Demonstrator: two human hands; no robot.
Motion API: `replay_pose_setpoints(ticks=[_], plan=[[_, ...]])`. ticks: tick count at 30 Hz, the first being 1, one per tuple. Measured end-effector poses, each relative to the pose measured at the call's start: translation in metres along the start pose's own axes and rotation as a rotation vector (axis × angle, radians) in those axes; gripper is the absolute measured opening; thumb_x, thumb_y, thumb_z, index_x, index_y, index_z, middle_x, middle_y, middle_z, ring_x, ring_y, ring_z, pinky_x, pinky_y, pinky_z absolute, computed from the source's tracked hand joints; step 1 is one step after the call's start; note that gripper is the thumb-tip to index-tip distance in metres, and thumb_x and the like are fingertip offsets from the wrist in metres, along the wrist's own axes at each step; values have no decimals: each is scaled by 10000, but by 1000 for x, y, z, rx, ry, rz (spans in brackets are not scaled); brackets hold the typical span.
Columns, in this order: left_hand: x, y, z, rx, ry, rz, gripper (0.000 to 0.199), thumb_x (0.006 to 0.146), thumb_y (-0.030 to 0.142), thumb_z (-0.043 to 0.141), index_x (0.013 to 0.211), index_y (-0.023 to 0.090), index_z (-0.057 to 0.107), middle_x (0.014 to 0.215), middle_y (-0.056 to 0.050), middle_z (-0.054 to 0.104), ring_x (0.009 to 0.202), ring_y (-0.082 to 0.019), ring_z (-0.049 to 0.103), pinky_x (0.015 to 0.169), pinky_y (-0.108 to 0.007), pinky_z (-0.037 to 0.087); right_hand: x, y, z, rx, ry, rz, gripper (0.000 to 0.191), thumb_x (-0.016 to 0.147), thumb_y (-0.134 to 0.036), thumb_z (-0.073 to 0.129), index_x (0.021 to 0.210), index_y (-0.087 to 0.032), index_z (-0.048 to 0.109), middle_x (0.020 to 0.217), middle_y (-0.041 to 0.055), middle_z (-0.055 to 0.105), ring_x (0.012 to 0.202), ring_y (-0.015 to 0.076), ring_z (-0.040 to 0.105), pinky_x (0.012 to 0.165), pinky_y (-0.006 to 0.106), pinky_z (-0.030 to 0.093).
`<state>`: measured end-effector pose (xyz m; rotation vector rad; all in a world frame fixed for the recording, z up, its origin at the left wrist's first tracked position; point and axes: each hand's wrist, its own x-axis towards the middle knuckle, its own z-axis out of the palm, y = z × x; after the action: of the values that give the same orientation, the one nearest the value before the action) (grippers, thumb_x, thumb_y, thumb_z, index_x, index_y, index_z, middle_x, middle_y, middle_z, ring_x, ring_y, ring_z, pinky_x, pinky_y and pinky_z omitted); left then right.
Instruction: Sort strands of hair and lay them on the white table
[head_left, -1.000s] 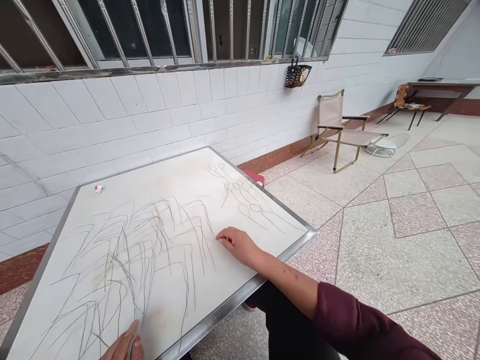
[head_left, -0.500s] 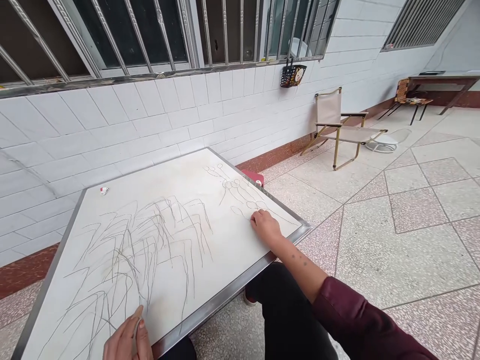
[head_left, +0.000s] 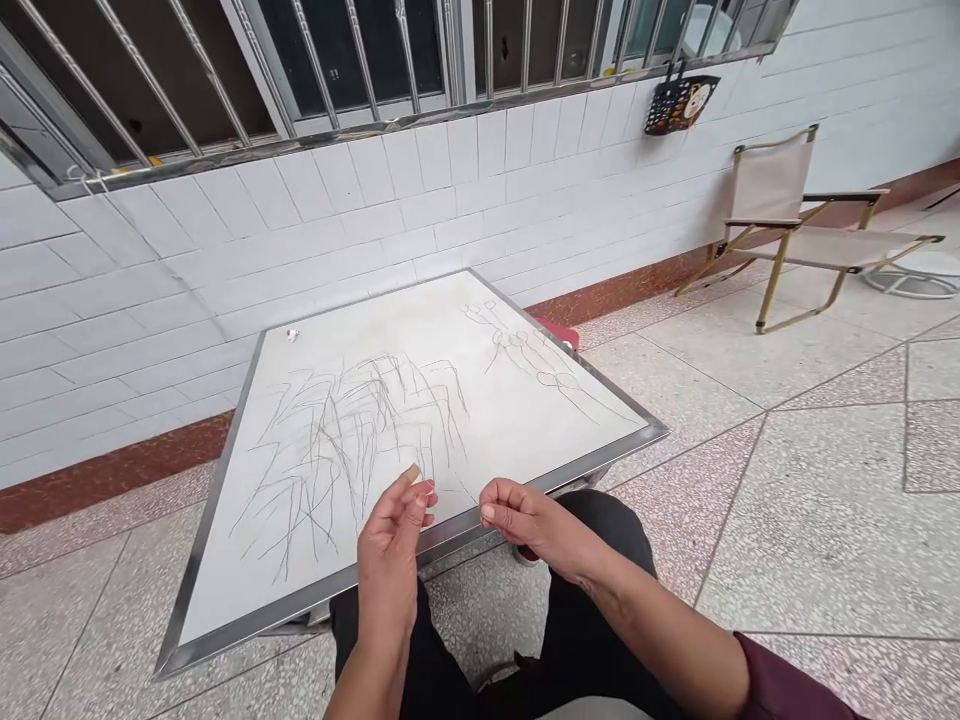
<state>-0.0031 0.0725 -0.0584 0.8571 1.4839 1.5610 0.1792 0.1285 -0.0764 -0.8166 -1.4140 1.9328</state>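
A fine strand (head_left: 466, 488) lies near the table's close edge, its end meeting the fingertips of the right hand (head_left: 517, 515), which is pinched closed on it, thumb against forefinger. The left hand (head_left: 397, 510) is beside it, fingers bent and thumb drawn in; whether anything is caught between them cannot be told. More strands (head_left: 375, 400) lie crossed in a loose heap on the table (head_left: 510, 440), and a few looped strands (head_left: 578, 404) lie apart, towards its right side.

The risk, as judged here, is losing the single strand: it is so thin that a slack pinch could let it slip over the rim (head_left: 259, 618) onto the floor (head_left: 720, 500), where the speckle would hide it. A hand brushing the heap could tangle it further, and a hard tug might kink or snap a strand.

The strands look dark and hair-thin, sharply bent in the heap, rounded into small rings on the looped ones; their material is unclear. The table top is pale and smooth, framed in grey metal. A small white and red piece (head_left: 292, 335) sits at its far left corner. Beyond are a glossy tiled wall (head_left: 337, 230), a holed black basket (head_left: 679, 103) and a fabric chair (head_left: 772, 185) with slim tan legs
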Motion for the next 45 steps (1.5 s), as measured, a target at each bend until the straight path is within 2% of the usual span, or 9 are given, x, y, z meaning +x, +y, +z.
replay_pose_setpoints(ticks=[9, 14, 17, 21, 26, 31, 34, 40, 45], plan=[[-29, 0, 2, -164, 68, -30, 410, 737, 383, 779, 1083, 168, 736, 925, -90, 757, 832, -192, 680, 722, -305, 499, -16, 10, 19, -187, -4, -94, 313, 897, -519, 599, 860, -209, 572, 749, -24, 508, 658, 122, 419, 617, 254, 339], [-40, 3, 0, -90, 45, 14, 394, 750, 376, 766, 1094, 187, 742, 803, -36, 732, 767, -166, 666, 733, -298, 526, -20, 3, 31, -270, 20, -221, 294, 920, -495, 573, 1082, -250, 567, 961, 22, 590, 899, 179, 537, 809, 315, 421], [-49, 6, 2, 2, 22, 28, 391, 766, 387, 746, 1114, 208, 737, 775, -4, 696, 757, -157, 650, 765, -303, 541, -19, -1, 41, -261, 56, -274, 308, 886, -442, 632, 1115, -254, 548, 952, 20, 595, 868, 175, 568, 790, 316, 447], [-59, 10, 3, 2, -23, 27, 445, 774, 380, 741, 1186, 220, 693, 737, 23, 640, 745, -147, 637, 785, -301, 538, -18, 2, 48, -257, 147, -279, 242, 921, -402, 561, 1104, -244, 558, 897, 17, 597, 816, 171, 591, 766, 325, 469], [-64, 5, -1, -62, -151, 49, 441, 841, 382, 683, 1252, 232, 626, 744, 27, 613, 744, -140, 611, 789, -294, 509, -19, 5, 51, -150, 79, -274, 288, 946, -393, 490, 1197, -257, 531, 910, 6, 563, 714, 138, 572, 718, 317, 496], [-68, 3, -3, -136, -211, -11, 441, 875, 392, 649, 1284, 236, 592, 759, 22, 596, 731, -132, 568, 750, -269, 464, -22, 1, 51, -135, 75, -200, 326, 960, -435, 479, 1233, -273, 553, 815, -20, 511, 521, 83, 394, 481, 230, 338], [-71, 7, -3, -188, -233, -85, 469, 865, 396, 663, 1297, 234, 583, 741, 25, 580, 707, -126, 534, 736, -267, 438, -25, 1, 50, -126, 84, -195, 321, 961, -468, 500, 1184, -256, 591, 716, -41, 472, 497, 75, 329, 457, 217, 266], [-75, 9, -4, -319, -334, -222, 510, 854, 337, 693, 1331, 221, 555, 689, 33, 546, 653, -113, 490, 688, -265, 403, -27, -1, 51, 45, -9, -131, 291, 959, -465, 519, 1124, -246, 615, 690, -55, 446, 485, 60, 279, 431, 194, 194], [-75, 7, -6, -450, -312, -276, 521, 852, 280, 700, 1342, 214, 537, 712, 35, 532, 641, -97, 477, 650, -250, 385, -26, 1, 42, -30, 39, -112, 277, 926, -475, 575, 980, -214, 650, 647, -68, 417, 454, 48, 232, 426, 200, 189]])
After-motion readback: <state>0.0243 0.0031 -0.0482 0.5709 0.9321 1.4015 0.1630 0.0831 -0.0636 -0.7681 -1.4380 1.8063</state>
